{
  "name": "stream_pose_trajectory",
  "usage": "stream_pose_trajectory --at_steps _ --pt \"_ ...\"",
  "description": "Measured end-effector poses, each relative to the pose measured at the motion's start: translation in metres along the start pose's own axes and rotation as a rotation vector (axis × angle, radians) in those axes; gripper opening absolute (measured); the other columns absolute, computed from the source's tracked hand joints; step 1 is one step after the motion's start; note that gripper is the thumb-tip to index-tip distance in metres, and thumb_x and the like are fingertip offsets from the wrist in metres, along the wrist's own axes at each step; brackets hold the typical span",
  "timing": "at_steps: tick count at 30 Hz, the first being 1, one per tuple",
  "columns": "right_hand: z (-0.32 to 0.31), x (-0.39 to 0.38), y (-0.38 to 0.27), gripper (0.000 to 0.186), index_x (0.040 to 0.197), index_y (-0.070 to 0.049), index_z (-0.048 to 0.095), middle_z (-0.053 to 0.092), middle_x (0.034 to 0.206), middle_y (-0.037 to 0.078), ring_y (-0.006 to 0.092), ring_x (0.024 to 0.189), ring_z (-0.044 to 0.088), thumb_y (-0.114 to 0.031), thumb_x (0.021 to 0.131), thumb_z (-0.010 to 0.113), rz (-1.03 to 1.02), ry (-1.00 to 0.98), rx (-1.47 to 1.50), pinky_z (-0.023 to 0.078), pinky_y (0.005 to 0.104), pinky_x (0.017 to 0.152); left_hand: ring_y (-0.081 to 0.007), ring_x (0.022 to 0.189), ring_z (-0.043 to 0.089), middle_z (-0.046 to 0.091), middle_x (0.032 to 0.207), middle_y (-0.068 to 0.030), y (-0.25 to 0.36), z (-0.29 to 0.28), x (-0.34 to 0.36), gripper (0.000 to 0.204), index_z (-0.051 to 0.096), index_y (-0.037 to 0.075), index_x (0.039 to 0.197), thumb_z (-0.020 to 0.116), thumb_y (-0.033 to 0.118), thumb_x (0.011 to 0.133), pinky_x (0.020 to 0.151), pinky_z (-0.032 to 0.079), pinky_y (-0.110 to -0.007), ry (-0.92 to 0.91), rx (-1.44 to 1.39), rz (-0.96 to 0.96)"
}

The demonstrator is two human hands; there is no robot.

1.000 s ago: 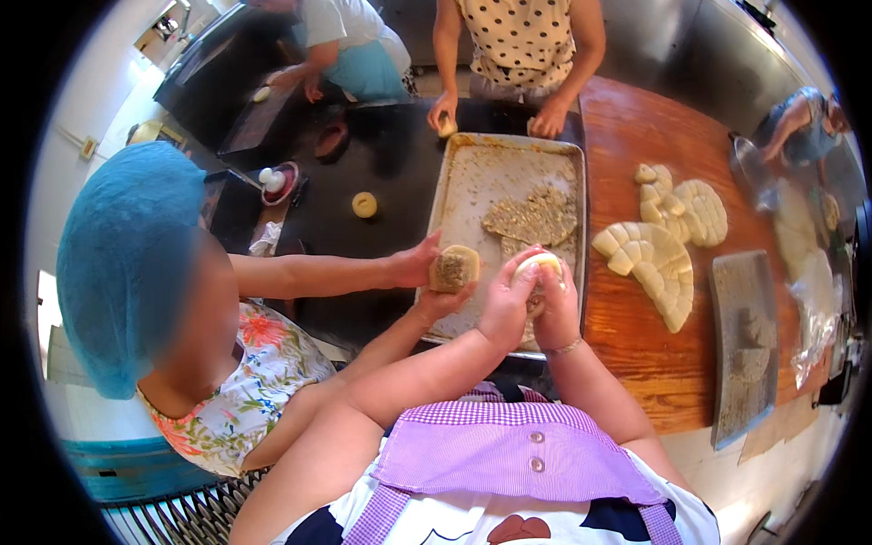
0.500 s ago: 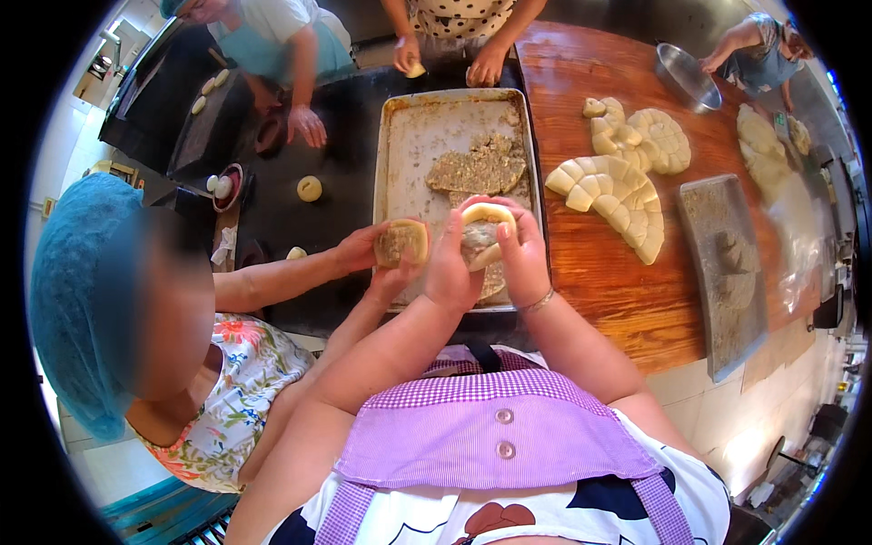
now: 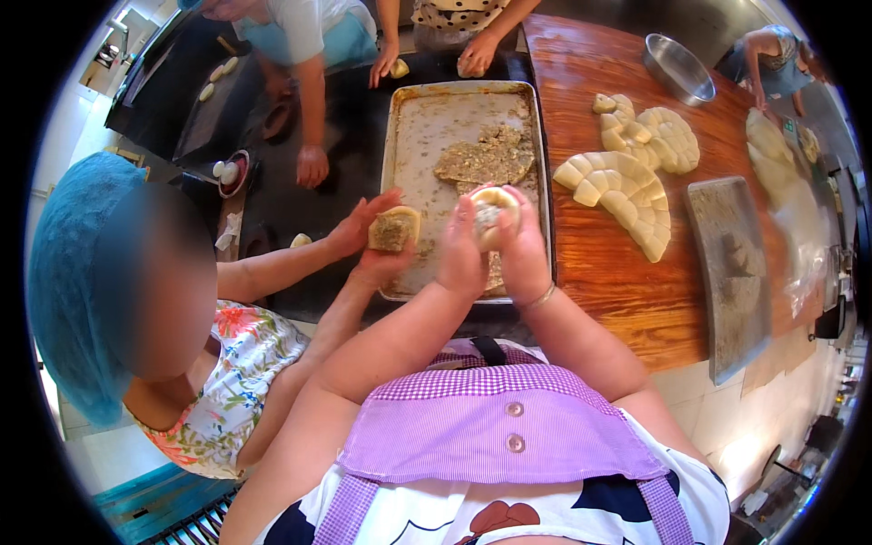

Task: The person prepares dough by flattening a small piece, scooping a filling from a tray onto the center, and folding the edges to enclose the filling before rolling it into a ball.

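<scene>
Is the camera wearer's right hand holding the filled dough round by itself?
No, the left hand and right hand cup the filled dough round between them.

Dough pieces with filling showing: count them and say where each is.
2: a dough piece in your left hand and right hand; another piece in the left co-worker's hands. Other hands may hide more.

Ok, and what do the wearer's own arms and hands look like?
The left hand and right hand are ungloved, and no sleeve covers either the left forearm or the right forearm. A thin bracelet circles the right wrist. Between the arms shows a purple checked apron with two buttons, over a white top with dark patches.
</scene>
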State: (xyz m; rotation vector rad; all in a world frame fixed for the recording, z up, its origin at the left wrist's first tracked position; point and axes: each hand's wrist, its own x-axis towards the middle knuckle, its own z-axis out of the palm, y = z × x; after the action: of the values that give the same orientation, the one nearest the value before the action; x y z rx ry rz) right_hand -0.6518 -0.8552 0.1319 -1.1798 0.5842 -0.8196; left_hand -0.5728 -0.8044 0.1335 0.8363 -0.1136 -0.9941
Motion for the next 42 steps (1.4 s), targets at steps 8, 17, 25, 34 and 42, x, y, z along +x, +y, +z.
stream_pose_trajectory --at_steps 8,17,25,34,42 --pt "-0.012 -0.013 0.012 0.070 0.139 0.000 0.041 0.057 0.121 0.014 0.0196 0.109 0.056 -0.036 0.087 0.072 -0.125 -0.038 -0.162 0.046 0.0335 0.094 -0.0209 0.104 0.060 0.063 0.114 -0.0119 -0.005 0.014 -0.022 0.037 0.065 0.000 0.097 0.047 0.032 0.103 0.092 0.050 -0.034 0.107 0.166 0.132" --pt "-0.013 -0.007 -0.002 0.028 0.113 -0.001 0.055 0.058 0.118 0.015 0.0235 0.110 0.055 -0.025 0.102 0.048 -0.254 0.092 -0.081 0.043 0.0355 0.097 -0.0219 0.126 0.045 0.045 0.140 -0.0113 0.011 0.015 -0.014 0.064 0.031 0.005 0.148 0.037 0.050 0.102 0.110 0.033 -0.037 -0.188 0.194 0.115" --pt "-0.009 -0.022 0.004 0.029 0.101 -0.002 0.056 0.057 0.106 0.013 0.0208 0.096 0.056 -0.029 0.103 0.045 -0.345 0.185 -0.290 0.046 0.0349 0.088 -0.0325 0.137 0.038 0.044 0.144 -0.0207 -0.007 0.005 -0.026 0.049 0.047 0.000 0.136 0.038 0.036 0.105 0.113 0.028 -0.040 -0.306 0.964 0.489" --pt "-0.040 -0.027 0.008 0.046 0.118 -0.002 0.054 0.053 0.122 0.010 0.0188 0.109 0.054 -0.042 0.105 0.036 0.165 0.005 0.115 0.044 0.0325 0.095 -0.0243 0.126 0.050 0.047 0.140 -0.0156 -0.019 -0.011 -0.024 0.049 0.045 -0.003 0.138 0.049 0.029 0.102 0.106 0.039 -0.035 -0.246 0.840 0.197" --pt "-0.041 -0.035 -0.003 0.054 0.128 0.002 0.052 0.056 0.126 0.012 0.0197 0.113 0.056 -0.044 0.102 0.041 0.303 -0.064 0.222 0.043 0.0319 0.100 -0.0221 0.104 0.060 0.065 0.109 -0.0123 -0.031 0.007 -0.042 0.019 0.064 0.000 0.108 0.055 0.013 0.097 0.093 0.047 -0.034 -0.172 0.861 0.520"
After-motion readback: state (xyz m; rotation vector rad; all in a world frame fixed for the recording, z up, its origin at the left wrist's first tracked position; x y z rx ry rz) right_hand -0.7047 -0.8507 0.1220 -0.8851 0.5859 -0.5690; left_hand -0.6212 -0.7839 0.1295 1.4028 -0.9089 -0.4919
